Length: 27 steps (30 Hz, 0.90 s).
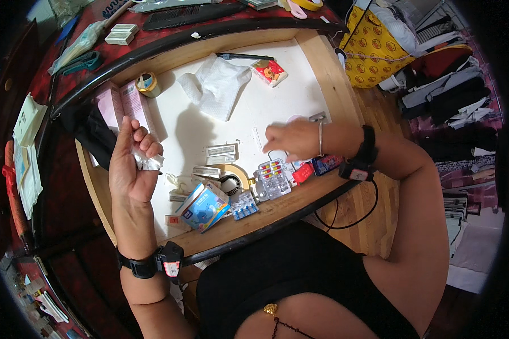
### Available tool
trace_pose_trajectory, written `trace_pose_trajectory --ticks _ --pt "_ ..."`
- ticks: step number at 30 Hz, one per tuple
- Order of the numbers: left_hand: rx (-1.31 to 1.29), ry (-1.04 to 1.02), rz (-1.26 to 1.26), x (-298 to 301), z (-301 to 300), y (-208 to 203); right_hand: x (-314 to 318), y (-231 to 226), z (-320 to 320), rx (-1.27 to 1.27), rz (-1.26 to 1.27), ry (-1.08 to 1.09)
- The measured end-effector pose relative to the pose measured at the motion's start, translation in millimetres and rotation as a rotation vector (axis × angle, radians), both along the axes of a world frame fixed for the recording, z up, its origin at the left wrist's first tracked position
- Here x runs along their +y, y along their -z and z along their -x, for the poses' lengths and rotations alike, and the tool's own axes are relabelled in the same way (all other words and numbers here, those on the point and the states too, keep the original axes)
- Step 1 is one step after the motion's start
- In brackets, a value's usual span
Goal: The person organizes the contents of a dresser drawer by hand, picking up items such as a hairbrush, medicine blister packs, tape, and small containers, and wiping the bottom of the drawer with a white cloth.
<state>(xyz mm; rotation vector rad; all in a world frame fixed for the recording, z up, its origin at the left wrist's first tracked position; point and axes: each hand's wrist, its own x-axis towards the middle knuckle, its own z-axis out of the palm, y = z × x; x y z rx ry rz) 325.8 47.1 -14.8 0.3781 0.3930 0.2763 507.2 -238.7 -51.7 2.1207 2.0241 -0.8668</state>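
Observation:
My left hand (pixel 134 164) is raised over the drawer's left side, its fingers curled round a crumpled white tissue (pixel 148 160). To the right, my right hand (pixel 295 140) reaches low into the drawer, palm down. Its fingers are bent, with a gap between the foremost finger and the thumb; the rest are partly hidden. Beside its fingertips is a thin white strip (pixel 257 139). Just below that hand are a blister pack with coloured capsules (pixel 272 169) and a red object (pixel 303 173). A blue and white box (pixel 205 207) tilts near the drawer's front.
The open wooden drawer (pixel 345 85) also holds a white cloth (pixel 218 85), pink boxes (pixel 134 107), a gold-rimmed jar (pixel 147 85), a tape roll (pixel 240 174), small white boxes (pixel 221 153) and a blue blister pack (pixel 245 207). A yellow bag (pixel 373 53) stands at the right.

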Motion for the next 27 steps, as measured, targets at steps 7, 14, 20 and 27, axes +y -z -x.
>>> trace_pose_trajectory --ticks 7,14,20,27 --pt "-0.003 -0.003 -0.027 0.1 1.9 0.8 0.5 6.0 19.1 -0.078 0.068 0.047" --pt "0.001 0.005 -0.008 -0.8 -4.0 -1.6 -2.8 -39.3 -17.8 0.37 0.074 0.144" --pt "0.019 -0.011 -0.01 -0.8 3.4 -4.6 -3.9 -83.7 -7.3 -0.078 -0.318 0.014" --pt "0.061 0.047 -0.019 -10.7 -0.8 -9.3 -6.4 -110.2 8.9 -0.436 -0.956 -0.341"
